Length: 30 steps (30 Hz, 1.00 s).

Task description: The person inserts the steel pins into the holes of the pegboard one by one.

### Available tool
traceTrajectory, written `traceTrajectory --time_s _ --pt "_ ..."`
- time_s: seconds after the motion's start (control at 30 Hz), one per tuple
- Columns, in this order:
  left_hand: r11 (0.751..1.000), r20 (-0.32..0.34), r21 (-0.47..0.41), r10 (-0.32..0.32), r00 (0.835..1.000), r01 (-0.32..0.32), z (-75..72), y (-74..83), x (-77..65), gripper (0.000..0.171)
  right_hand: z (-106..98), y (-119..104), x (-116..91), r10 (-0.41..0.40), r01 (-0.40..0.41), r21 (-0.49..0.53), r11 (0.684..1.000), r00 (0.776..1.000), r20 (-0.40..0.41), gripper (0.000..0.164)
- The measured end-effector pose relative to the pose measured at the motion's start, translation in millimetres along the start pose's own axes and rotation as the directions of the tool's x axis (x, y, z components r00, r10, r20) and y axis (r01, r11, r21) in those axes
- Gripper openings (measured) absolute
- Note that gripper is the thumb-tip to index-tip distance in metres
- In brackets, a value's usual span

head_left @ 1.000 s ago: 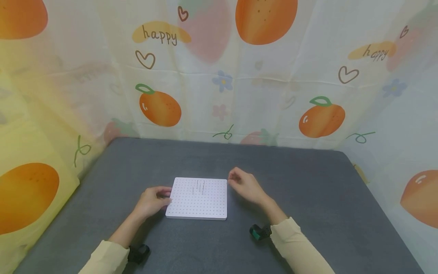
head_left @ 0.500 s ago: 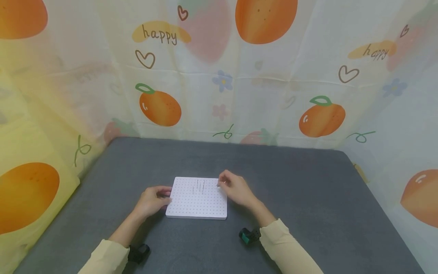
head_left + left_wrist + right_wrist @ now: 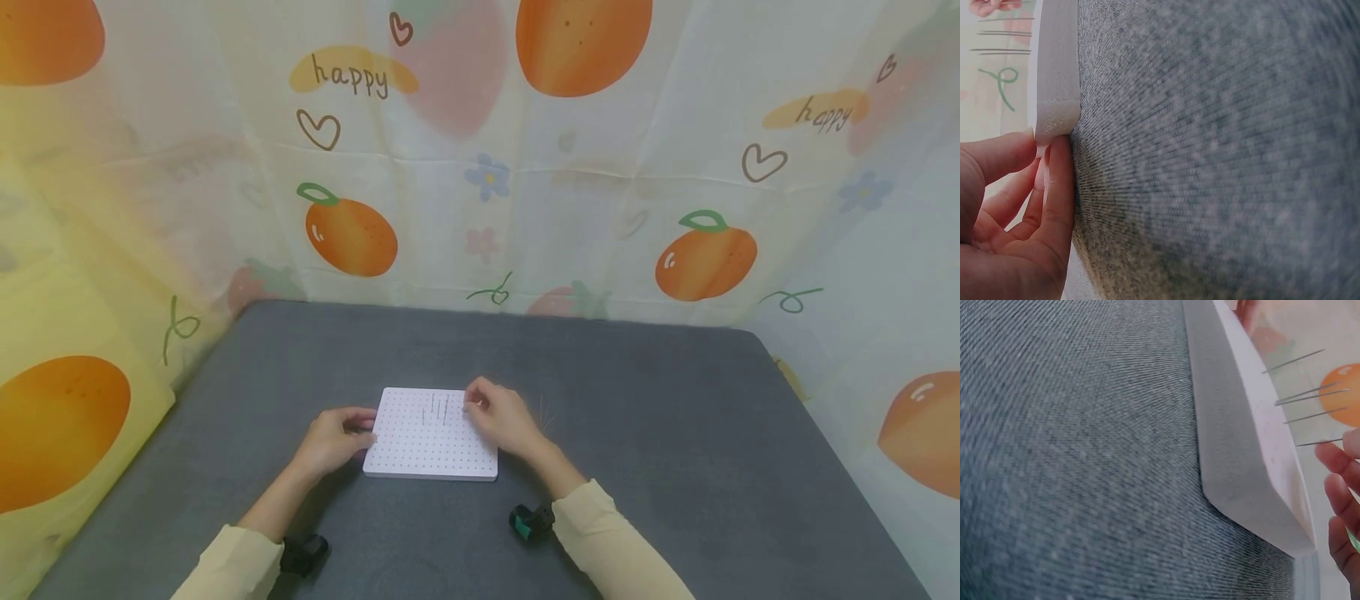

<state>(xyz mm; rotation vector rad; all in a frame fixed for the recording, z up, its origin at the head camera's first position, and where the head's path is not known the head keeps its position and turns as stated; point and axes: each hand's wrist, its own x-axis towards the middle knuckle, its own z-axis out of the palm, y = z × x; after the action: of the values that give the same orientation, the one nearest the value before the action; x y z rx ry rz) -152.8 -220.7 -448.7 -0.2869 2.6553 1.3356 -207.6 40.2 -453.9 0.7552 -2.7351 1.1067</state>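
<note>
The right hand point(image 3: 504, 418) has moved leftward over the board point(image 3: 427, 454), pinching a pin point(image 3: 1317, 442), the left hand point(image 3: 332, 437) pinching the board's edge.

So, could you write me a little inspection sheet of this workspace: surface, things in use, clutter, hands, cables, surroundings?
Surface: dark grey table, fabric-textured.
Job's things: white board with rows of holes, lying flat; four thin pins standing in it; fine strands right of the board, perhaps spare pins.
Clutter: nothing seen.
Hands: left hand holds the board's left edge; right hand, over the board, pinches another pin.
Cables: nothing seen.
Surroundings: pale, fruit-patterned cloth behind the table, lettered "happy".
</note>
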Motion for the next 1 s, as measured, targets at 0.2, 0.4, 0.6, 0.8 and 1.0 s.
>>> traceTrajectory --time_s 0.2,0.4,0.6,0.8,1.0 --pt "1.000 -0.006 0.007 0.008 1.000 -0.008 0.6 -1.4 0.7 0.039 2.4 -2.4 1.7 0.010 -0.010 -0.046 0.999 1.000 -0.005 0.004" --pt "1.000 -0.006 0.010 0.005 1.000 -0.005 0.3 -2.0 0.3 0.039 5.0 -2.1 5.0 -0.006 0.005 -0.078 0.997 1.000 -0.020 0.004" --pt "1.000 -0.006 0.019 0.010 1.000 -0.010 0.4 -1.8 -0.5 0.040 6.2 -2.0 6.6 -0.004 0.002 -0.094 0.996 1.000 -0.017 0.005" --pt "1.000 -0.008 0.022 0.018 1.000 -0.018 0.4 -2.0 -0.4 0.039 5.9 -1.6 7.4 -0.005 0.003 -0.104 0.995 1.000 -0.021 0.005" --pt "1.000 -0.006 0.021 0.022 1.000 -0.022 0.2 -2.5 0.2 0.038 5.2 -2.5 7.5 -0.001 -0.001 -0.106 0.994 1.000 -0.018 0.004"
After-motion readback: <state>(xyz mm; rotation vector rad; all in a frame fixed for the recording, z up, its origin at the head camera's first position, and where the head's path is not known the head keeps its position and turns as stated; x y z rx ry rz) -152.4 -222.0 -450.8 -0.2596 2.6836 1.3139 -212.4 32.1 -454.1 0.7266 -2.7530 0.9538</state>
